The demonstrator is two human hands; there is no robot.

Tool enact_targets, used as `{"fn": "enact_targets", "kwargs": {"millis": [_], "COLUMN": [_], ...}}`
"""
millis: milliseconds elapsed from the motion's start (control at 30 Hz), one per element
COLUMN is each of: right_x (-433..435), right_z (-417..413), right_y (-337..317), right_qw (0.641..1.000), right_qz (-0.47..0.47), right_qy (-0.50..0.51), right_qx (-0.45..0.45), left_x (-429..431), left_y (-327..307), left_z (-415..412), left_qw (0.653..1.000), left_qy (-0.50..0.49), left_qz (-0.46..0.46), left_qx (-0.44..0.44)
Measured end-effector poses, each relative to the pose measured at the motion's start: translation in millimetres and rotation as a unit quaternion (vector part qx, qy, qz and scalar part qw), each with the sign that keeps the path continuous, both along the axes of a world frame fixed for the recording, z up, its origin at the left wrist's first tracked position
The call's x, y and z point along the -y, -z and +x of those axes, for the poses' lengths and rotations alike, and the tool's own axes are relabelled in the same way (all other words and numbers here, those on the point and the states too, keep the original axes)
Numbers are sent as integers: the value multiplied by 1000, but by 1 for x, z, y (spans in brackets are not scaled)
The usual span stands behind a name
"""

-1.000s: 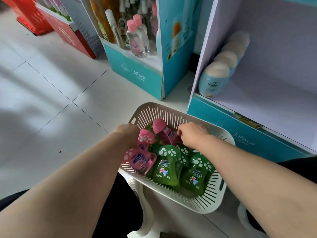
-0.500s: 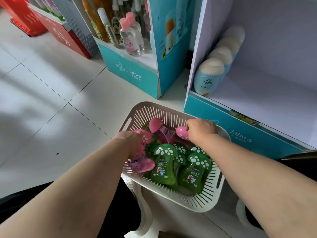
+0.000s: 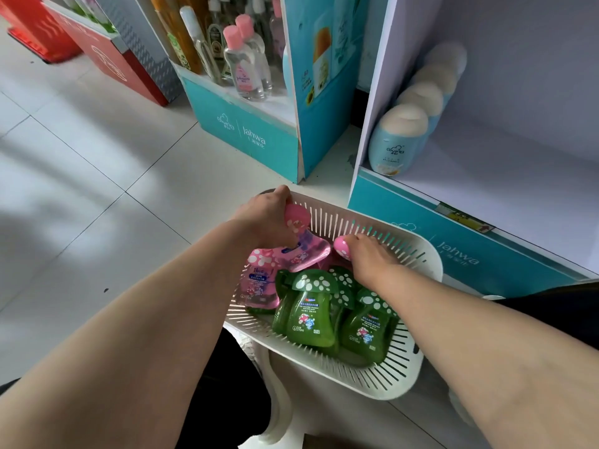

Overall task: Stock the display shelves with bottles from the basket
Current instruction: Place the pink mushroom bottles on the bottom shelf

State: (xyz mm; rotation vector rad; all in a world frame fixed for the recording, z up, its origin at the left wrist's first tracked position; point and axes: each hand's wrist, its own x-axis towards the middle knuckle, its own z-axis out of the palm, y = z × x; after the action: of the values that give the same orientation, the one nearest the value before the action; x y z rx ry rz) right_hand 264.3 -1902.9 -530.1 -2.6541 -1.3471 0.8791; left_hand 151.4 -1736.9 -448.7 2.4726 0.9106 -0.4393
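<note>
On floor (image 3: 97,205), just before shelf (image 3: 486,189) at right: basket (image 3: 389,392) with bottles (image 3: 311,315) lying inside, left hand (image 3: 265,215) round a bottle (image 3: 309,252) at far-left rim, right hand (image 3: 368,259) round a cap (image 3: 342,247) beside it; lotions (image 3: 400,137) in row along shelf's left wall; second stand (image 3: 252,137) farther behind, at left.

Green bottles (image 3: 311,314) and pink bottles (image 3: 259,281) — white-spotted caps — are seen in a white slotted basket (image 3: 382,377); teal shelf (image 3: 421,234).

Soft daylight, floor shadows, wide-angle edge distortion
</note>
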Motion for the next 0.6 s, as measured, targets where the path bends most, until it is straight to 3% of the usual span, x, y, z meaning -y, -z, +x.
{"fn": "enact_targets", "kwargs": {"millis": [300, 600], "right_x": [-18, -9], "right_z": [-6, -4], "right_y": [17, 25], "right_qw": [993, 998], "right_qz": [-61, -33], "right_qy": [4, -24], "right_qx": [102, 43], "left_x": [-6, -9], "left_y": [9, 4], "left_z": [1, 18], "left_qw": [1000, 1000], "left_qy": [-15, -8], "left_qz": [23, 17], "left_qx": [2, 13]}}
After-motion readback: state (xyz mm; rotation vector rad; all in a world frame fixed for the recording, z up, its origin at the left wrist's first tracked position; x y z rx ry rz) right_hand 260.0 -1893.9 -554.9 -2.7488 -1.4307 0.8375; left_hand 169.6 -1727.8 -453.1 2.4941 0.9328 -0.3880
